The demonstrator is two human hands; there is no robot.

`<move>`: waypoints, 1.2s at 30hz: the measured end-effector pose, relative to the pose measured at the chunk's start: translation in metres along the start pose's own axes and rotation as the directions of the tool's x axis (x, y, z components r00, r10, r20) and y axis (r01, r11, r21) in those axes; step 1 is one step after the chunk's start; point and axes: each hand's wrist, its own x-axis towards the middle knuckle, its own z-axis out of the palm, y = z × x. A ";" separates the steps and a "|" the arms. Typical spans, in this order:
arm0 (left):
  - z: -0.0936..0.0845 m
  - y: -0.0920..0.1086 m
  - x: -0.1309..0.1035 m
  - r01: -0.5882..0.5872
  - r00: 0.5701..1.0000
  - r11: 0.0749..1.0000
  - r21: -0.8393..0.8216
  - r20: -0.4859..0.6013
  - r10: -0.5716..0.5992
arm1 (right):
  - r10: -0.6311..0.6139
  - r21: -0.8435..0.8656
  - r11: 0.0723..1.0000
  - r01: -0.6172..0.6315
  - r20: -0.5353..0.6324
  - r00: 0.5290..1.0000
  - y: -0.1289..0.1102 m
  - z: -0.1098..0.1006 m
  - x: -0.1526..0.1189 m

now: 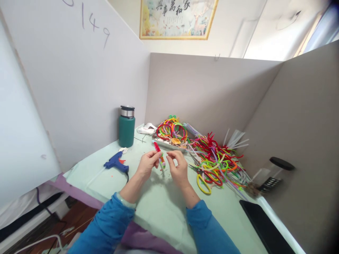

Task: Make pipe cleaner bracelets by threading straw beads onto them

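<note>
My left hand [148,163] pinches a small fuzzy pipe cleaner piece [157,146], red at its upper end with orange, green and pink lower down. Its far tip points up and away from me. Just to the right, my right hand [179,167] has its thumb and forefinger bent close together beside the piece. Whatever lies between those fingertips, if anything, is too small to make out. Both hands hover over the middle of the pale green table cover [159,201], where a few tiny dark scraps lie.
On the left are a blue glue gun [117,162] and a green bottle [126,128]. Behind my hands, a tray [169,145] holds looped pipe cleaners. Loose pipe cleaners [212,150] and yellow-handled scissors [203,184] lie to the right, near a black flat slab [265,225]. Grey partitions [201,88] enclose the table.
</note>
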 end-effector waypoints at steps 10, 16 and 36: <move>0.002 -0.001 -0.001 -0.012 1.000 0.999 0.048 0.002 0.012 | 0.009 -0.143 0.990 -0.011 -0.015 1.000 -0.002 0.010 -0.003; 0.002 -0.002 -0.001 -0.026 0.999 0.997 0.069 -0.026 0.028 | 0.145 -0.030 0.989 -0.145 0.007 0.989 -0.002 0.012 -0.004; -0.004 0.003 0.004 -0.025 0.992 0.991 -0.132 -0.124 0.009 | 0.309 -0.132 0.947 -0.292 0.125 0.943 0.036 -0.009 -0.001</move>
